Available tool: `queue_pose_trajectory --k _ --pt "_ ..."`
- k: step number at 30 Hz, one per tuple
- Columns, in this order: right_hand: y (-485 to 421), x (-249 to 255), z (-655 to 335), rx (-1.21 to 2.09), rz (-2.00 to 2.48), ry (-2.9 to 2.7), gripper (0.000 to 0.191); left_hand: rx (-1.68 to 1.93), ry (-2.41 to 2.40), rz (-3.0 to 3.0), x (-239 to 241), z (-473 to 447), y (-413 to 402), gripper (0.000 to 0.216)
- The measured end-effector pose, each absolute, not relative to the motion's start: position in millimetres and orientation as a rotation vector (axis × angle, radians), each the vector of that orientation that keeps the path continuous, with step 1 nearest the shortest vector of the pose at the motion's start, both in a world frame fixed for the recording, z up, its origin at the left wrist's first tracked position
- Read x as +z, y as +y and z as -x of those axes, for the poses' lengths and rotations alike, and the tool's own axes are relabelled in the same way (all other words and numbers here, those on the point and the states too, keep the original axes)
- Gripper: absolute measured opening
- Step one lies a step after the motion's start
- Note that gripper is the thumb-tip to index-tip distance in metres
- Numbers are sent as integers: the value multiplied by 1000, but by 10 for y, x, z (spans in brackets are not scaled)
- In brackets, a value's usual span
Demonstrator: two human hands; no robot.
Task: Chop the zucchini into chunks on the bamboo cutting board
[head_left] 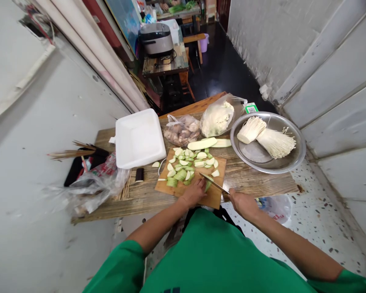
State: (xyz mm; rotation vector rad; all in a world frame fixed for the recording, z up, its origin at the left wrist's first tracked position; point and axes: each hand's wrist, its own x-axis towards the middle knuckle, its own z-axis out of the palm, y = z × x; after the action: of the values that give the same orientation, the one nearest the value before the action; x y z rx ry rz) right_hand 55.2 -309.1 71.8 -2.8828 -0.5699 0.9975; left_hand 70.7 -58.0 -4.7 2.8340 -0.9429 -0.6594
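Note:
My right hand (243,204) grips the handle of a kitchen knife (215,183), whose blade points up and left over the wooden cutting board (218,199). Against the blade lies a green-edged zucchini piece (209,182), and my left hand (195,193) presses it to the board with bent fingers. Several cut zucchini slices (180,175) are spread over the board's far and left parts. Beyond the board's far edge lie two long peeled-looking zucchini halves (202,143), pale side showing. My left fingertips are partly hidden beside the blade.
Behind the board stand a bag of mushrooms (182,131) and a bag with pale contents (217,119). A metal basin (253,156) with enoki mushrooms (276,142) is at right. At left are a white plastic tub (137,140), a dark stub (139,175) and bundled skewers (71,154).

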Motion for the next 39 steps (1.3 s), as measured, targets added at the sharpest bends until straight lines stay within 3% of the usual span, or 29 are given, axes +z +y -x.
queue_pose_trajectory --k 17,30,39 --pt "-3151 448 -825 1092 2833 -584 33 -602 -993 -2786 -6 -767 -532 42" --pt "-3114 817 -625 1055 2845 -622 33 -617 -1040 -2743 -2 -738 -456 40" --pt "-3084 436 -622 1079 2829 -640 34 -636 -1066 -2762 19 -742 -474 37"
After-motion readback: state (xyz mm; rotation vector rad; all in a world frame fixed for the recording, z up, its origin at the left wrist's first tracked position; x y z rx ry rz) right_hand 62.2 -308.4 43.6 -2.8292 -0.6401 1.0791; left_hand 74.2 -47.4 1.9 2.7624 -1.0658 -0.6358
